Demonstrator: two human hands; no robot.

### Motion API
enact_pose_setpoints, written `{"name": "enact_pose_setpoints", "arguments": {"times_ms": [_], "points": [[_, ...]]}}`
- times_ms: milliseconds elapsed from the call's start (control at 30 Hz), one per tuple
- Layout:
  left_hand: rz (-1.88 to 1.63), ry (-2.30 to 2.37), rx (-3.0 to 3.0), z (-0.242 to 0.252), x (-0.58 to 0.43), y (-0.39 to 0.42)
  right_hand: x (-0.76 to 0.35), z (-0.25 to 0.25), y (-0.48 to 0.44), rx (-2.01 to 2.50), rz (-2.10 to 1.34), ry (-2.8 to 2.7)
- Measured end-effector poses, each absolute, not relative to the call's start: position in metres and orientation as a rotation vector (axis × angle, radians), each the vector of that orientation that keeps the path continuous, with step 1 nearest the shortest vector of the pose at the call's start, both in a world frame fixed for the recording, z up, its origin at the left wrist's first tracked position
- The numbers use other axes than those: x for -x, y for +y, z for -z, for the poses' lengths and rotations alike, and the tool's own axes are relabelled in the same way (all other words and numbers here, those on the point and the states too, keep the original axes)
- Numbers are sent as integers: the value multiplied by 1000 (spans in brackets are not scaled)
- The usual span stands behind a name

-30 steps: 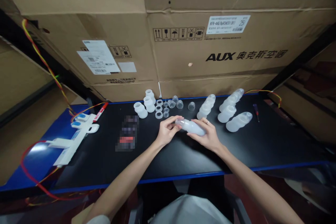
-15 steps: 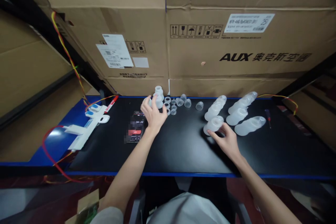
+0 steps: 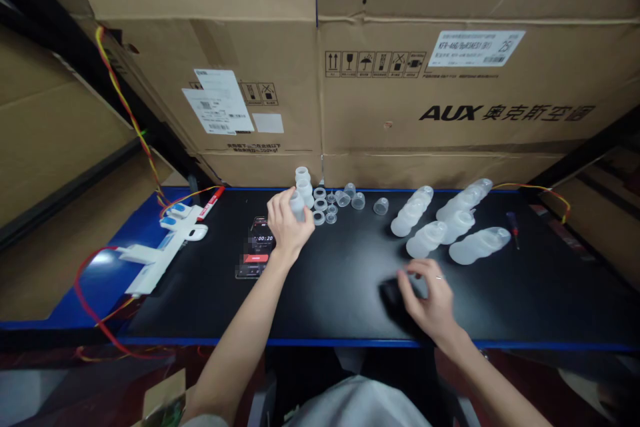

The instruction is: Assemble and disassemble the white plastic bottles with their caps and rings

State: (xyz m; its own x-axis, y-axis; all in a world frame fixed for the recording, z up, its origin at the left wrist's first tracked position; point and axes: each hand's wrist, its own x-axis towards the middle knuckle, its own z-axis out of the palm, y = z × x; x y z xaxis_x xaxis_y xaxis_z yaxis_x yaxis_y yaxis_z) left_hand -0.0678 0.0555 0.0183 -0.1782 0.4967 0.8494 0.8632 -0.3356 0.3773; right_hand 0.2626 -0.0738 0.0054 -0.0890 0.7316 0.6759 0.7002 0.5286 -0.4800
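Note:
My left hand point(image 3: 289, 227) is closed round a small translucent white bottle point(image 3: 297, 205) at the left of the parts. Just behind it stand more open-necked bottles point(image 3: 303, 185) in a row. To the right of these lie several white rings point(image 3: 319, 217), small clear pieces point(image 3: 331, 208) and clear domed caps point(image 3: 358, 201). My right hand point(image 3: 431, 297) is over the mat with fingers curled and apart, holding nothing. In front of it a bottle point(image 3: 426, 239) stands among several capped bottles point(image 3: 477, 245) on the right.
A phone point(image 3: 257, 247) showing a timer lies left of my left hand. Further left are a white power strip point(image 3: 167, 250) with cables and a red marker point(image 3: 211, 203). A small screwdriver point(image 3: 513, 229) lies at the right. Large cardboard boxes point(image 3: 370, 140) wall the back of the black mat point(image 3: 345, 293).
My right hand has let go of its bottle, now standing farther back to the right, and has drawn back toward me. My left hand has taken hold of a bottle.

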Motion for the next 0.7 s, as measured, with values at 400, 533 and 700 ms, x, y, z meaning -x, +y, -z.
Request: {"name": "enact_pose_setpoints", "arguments": {"times_ms": [400, 533, 700], "points": [[1734, -869, 2606, -8, 21, 25, -148, 4, 68, 1377, -534, -2211], [1946, -982, 2567, 2, 29, 32, -149, 14, 71, 1328, -547, -2069], [1830, -1418, 2336, 5, 38, 45, -155, 24, 75, 1206, -608, -1763]]}}
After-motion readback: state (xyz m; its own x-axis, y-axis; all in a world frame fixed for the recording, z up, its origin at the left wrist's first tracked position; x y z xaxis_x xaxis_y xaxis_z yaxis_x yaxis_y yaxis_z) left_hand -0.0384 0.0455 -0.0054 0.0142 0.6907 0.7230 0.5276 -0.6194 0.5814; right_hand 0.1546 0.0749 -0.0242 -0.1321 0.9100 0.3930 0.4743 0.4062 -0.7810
